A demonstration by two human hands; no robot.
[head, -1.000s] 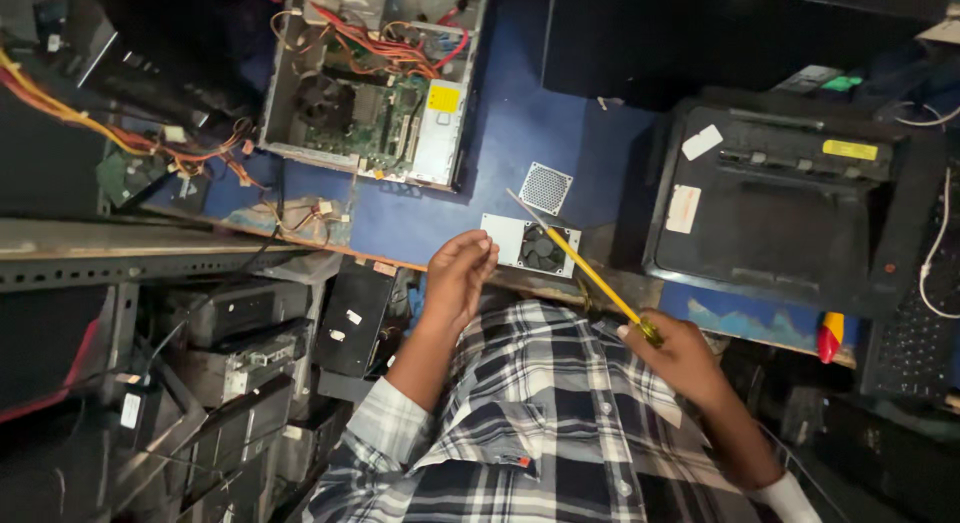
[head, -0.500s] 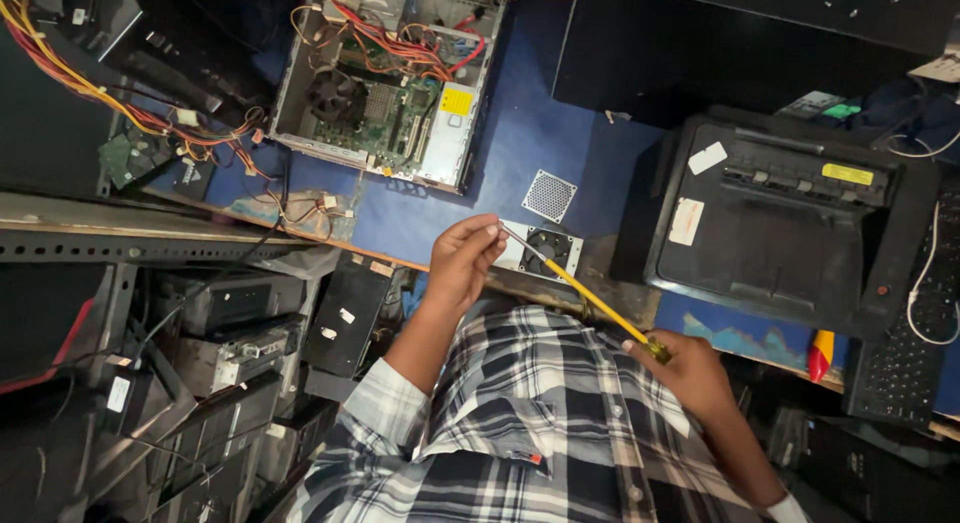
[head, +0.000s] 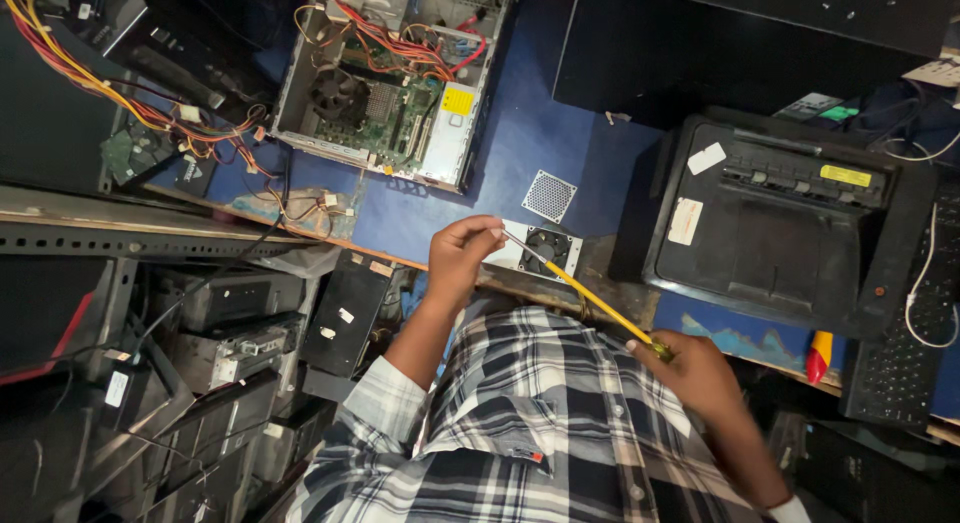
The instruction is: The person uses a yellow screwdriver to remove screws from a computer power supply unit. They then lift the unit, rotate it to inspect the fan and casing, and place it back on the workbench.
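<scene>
Yellow screwdriver between both hands; left hand pinching its tip, right hand gripping handle.

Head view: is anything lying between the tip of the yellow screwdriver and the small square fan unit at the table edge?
Nothing visible does. The long yellow-shafted screwdriver runs from the right hand to the left hand, whose fingers pinch its tip directly beside the small square black-and-white fan unit. The tip itself is partly hidden by those fingers.

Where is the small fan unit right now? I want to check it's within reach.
In the head view, the small fan unit lies mid-frame on the blue table's near edge, just right of the left hand, under the yellow screwdriver.
</scene>
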